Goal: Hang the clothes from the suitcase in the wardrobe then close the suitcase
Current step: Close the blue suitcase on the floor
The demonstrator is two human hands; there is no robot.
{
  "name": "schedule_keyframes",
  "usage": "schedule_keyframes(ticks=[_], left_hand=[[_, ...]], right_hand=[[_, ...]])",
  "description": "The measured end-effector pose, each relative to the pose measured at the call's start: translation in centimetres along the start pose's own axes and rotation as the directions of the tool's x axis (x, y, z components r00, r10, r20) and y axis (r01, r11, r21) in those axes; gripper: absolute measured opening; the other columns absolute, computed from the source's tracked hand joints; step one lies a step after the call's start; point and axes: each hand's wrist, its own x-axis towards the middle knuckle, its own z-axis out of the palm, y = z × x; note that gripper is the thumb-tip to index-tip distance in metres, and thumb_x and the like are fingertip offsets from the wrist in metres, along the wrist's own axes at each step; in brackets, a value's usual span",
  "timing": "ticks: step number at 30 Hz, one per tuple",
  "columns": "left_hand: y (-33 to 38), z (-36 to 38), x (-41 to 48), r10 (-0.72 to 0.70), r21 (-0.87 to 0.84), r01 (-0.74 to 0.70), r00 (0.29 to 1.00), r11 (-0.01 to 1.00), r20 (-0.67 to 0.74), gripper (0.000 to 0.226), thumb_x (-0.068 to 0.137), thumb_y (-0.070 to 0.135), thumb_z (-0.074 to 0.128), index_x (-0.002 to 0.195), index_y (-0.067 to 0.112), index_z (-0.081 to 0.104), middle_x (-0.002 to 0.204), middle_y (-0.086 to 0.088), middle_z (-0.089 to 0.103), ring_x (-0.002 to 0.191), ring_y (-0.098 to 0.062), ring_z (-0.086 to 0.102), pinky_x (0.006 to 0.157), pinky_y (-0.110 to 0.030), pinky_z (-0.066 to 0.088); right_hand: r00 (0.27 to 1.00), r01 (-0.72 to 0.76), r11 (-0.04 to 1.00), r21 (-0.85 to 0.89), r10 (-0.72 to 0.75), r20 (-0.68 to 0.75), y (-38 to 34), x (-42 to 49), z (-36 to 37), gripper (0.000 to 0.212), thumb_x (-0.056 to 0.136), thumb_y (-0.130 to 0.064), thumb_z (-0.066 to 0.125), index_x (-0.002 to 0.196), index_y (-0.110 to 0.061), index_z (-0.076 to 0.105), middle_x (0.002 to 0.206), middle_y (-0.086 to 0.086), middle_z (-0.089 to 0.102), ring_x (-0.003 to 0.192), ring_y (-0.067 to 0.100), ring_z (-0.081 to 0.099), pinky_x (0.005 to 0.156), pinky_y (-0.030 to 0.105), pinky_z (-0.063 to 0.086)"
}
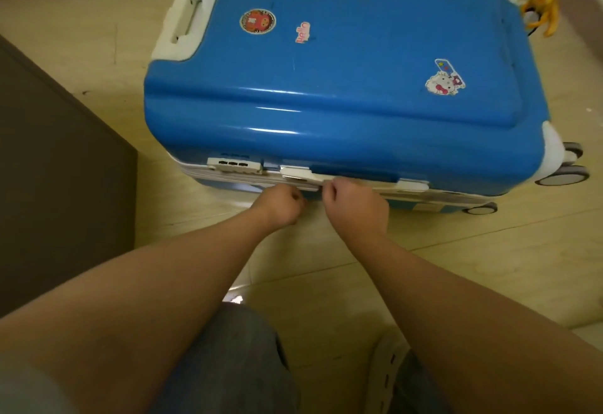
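suitcase (326, 87), bright blue and hard-shelled, lies flat and closed on the pale tiled floor (489, 266), just right of a dark brown piece of furniture (49, 169). at its left end sits a white recessed pull handle (189, 15). on the near side, towards the left, a white combination lock (233, 164) sits on the seam between the two shells, with a long white side handle (352, 178) running to its right. cartoon stickers dot the lid: a round one (257, 21), a pink "hello" (302, 32), and a white cat (445, 79) farther right. grey wheels (561, 178) stick out at the right end, and a yellow object (545, 9) lies on the floor beyond the far right corner.

both bare forearms reach forward to the near side. left hand (284, 206) is below the seam, fingers curled into the palm; whether it pinches anything cannot be told. right hand (354, 201), close beside it, has its knuckles against the side handle, fingers curled under; whether it grasps the handle cannot be told.
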Motion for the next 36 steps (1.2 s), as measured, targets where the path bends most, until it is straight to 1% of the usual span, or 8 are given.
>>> schedule_keyframes(ticks=[2, 6, 10, 17, 22, 26, 30, 36], left_hand=[[-0.3, -1.1, -0.2, -0.024, -0.035, 0.024, 1.000, 0.999, -0.009, 0.028, 0.097, 0.017, 0.042, 0.111, 0.006, 0.063, 0.107, -0.015, 0.067, 0.099, -0.028, 0.064, 0.089, -0.037, 0.051], [-0.5, -3.8, -0.9, -0.108, -0.169, 0.089, 0.988, 0.982, -0.112, 0.025, 0.094, 0.018, 0.046, 0.100, 0.003, 0.066, 0.102, -0.017, 0.067, 0.099, -0.031, 0.064, 0.090, -0.040, 0.053], [-2.0, -7.3, -1.3, -0.259, -0.280, 0.187, 0.933, 0.942, -0.249, 0.016, 0.086, 0.013, 0.052, 0.076, 0.007, 0.063, 0.097, -0.017, 0.069, 0.096, -0.032, 0.065, 0.090, -0.042, 0.054], [-4.7, -13.7, -2.4, -0.471, -0.505, 0.138, 0.624, 0.852, -0.623, 0.026, 0.094, 0.013, 0.043, 0.118, 0.009, 0.051, 0.127, -0.013, 0.048, 0.114, -0.033, 0.049, 0.094, -0.039, 0.042], [-2.8, -17.1, -0.8, -0.270, -0.379, 0.008, 0.717, 0.925, -0.643, 0.029, 0.093, 0.016, 0.048, 0.121, 0.008, 0.048, 0.129, -0.012, 0.047, 0.113, -0.031, 0.051, 0.096, -0.042, 0.045], [-1.5, -20.1, 0.7, -0.128, -0.233, -0.018, 0.793, 0.972, -0.596, 0.046, 0.094, 0.015, 0.046, 0.138, 0.011, 0.037, 0.138, -0.013, 0.041, 0.119, -0.034, 0.049, 0.100, -0.043, 0.043], [-0.8, -21.5, 2.7, -0.134, -0.201, 0.024, 0.823, 0.979, -0.553, 0.047, 0.097, 0.019, 0.040, 0.141, 0.006, 0.030, 0.142, -0.018, 0.037, 0.125, -0.036, 0.042, 0.100, -0.038, 0.038], [-0.1, -23.2, 6.9, -0.294, -0.425, 0.052, 0.797, 0.904, -0.528, 0.060, 0.095, 0.036, 0.050, 0.140, 0.000, 0.034, 0.141, -0.019, 0.042, 0.127, -0.037, 0.043, 0.101, -0.039, 0.037]], right_hand=[[0.974, 0.117, 0.993, 0.018, -0.111, -0.196, -1.1, 0.2, -0.6, 0.025, 0.096, -0.023, 0.042, 0.090, -0.010, 0.062, 0.079, 0.005, 0.058, 0.078, 0.022, 0.055, 0.064, 0.028, 0.036], [0.993, 0.116, 0.993, -0.031, -0.116, -0.003, -2.7, 0.1, -0.8, 0.028, 0.097, -0.020, 0.041, 0.117, -0.011, 0.057, 0.112, 0.007, 0.057, 0.109, 0.024, 0.049, 0.093, 0.034, 0.037], [0.995, 0.092, 0.987, -0.129, -0.088, 0.040, -3.4, -0.2, -1.0, 0.030, 0.097, -0.016, 0.039, 0.123, -0.013, 0.053, 0.119, 0.007, 0.053, 0.115, 0.024, 0.046, 0.097, 0.033, 0.037], [0.996, 0.014, 0.976, -0.219, 0.004, 0.085, -4.6, 0.3, -2.8, 0.025, 0.097, -0.018, 0.038, 0.103, -0.012, 0.061, 0.090, 0.006, 0.049, 0.096, 0.027, 0.053, 0.079, 0.034, 0.037], [0.999, 0.049, 0.994, -0.098, -0.050, -0.006, -7.6, 2.5, -4.6, 0.021, 0.097, -0.018, 0.035, 0.079, -0.010, 0.044, 0.064, -0.002, 0.030, 0.078, 0.023, 0.038, 0.059, 0.029, 0.025], [0.988, 0.142, 0.988, -0.060, -0.146, -0.060, -10.1, 5.1, -5.3, 0.023, 0.095, -0.018, 0.037, 0.098, -0.010, 0.058, 0.094, 0.004, 0.055, 0.099, 0.025, 0.046, 0.076, 0.033, 0.033], [0.974, 0.191, 0.978, -0.080, -0.199, -0.111, -10.8, 6.6, -4.9, 0.024, 0.095, -0.018, 0.038, 0.104, -0.011, 0.059, 0.103, 0.006, 0.055, 0.102, 0.025, 0.046, 0.081, 0.032, 0.032], [0.912, 0.273, 0.960, -0.065, -0.280, -0.299, -9.8, 8.4, -3.1, 0.014, 0.082, -0.020, 0.049, 0.074, -0.012, 0.058, 0.071, 0.001, 0.041, 0.070, 0.021, 0.041, 0.062, 0.032, 0.026]])
